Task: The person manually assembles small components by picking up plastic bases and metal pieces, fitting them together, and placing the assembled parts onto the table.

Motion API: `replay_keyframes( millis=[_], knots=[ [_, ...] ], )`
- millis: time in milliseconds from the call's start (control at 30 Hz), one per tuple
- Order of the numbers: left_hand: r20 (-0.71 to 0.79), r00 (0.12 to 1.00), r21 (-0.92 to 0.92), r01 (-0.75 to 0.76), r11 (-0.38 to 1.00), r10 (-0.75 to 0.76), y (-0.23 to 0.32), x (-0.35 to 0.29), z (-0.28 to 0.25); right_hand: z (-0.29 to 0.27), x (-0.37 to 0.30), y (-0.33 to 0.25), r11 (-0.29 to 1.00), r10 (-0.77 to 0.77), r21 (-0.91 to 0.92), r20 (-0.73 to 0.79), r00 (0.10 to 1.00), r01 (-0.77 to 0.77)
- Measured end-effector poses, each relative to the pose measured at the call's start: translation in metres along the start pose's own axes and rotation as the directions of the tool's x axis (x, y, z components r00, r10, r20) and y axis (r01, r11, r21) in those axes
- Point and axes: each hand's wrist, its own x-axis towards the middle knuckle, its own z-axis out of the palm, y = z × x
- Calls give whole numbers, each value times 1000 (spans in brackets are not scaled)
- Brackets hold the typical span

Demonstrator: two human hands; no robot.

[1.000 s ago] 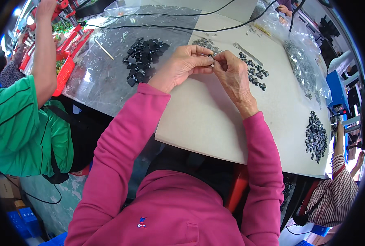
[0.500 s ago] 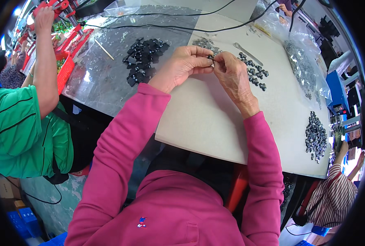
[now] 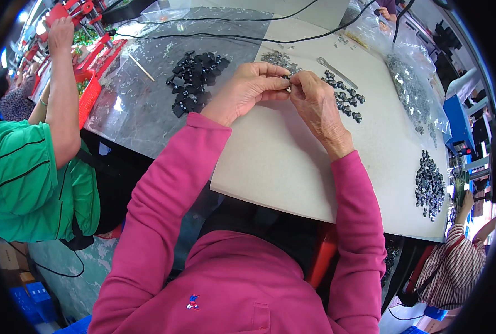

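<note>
The green-shirted co-worker's hand [image 3: 61, 36] has dropped; left hand [image 3: 250, 88] and right hand [image 3: 318, 103] fingertip-pinch a small dark piece [image 3: 286, 77] near the cream desk's [image 3: 270, 161] left edge.

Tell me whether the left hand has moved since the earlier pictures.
No, not visibly: the left hand keeps the same place, just right of the heap of black pieces on the grey tabletop.

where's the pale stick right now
In the head view's upper left, the pale stick lies on the grey tabletop, between the red basket and black parts.
</note>
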Motion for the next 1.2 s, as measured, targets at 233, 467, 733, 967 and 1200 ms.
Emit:
replay_keyframes(
  millis=[233, 467, 733, 967, 1200],
  knots=[
    [-18, 999, 51, 31, 998, -30, 2, 0, -2, 0, 0, -2, 999, -11, 35, -14, 1000, 12],
    [-25, 999, 26, 34, 999, -33, 1, -1, -5, 2, 1, -4, 992, 38, 122, -22, 999, -35],
    [-20, 1000, -27, 2, 1000, -2, 0, 1, -2, 0, 0, -4, 996, 33, 88, -46, 998, -29],
    [-17, 1000, -8, 13, 1000, -13, -1, 1, -2, 0, 0, -3, 998, 32, 47, -40, 999, -30],
    [-39, 998, 21, 42, 999, -41, 2, 0, -3, 0, 1, -4, 993, 67, 96, -30, 997, -64]
  ],
)
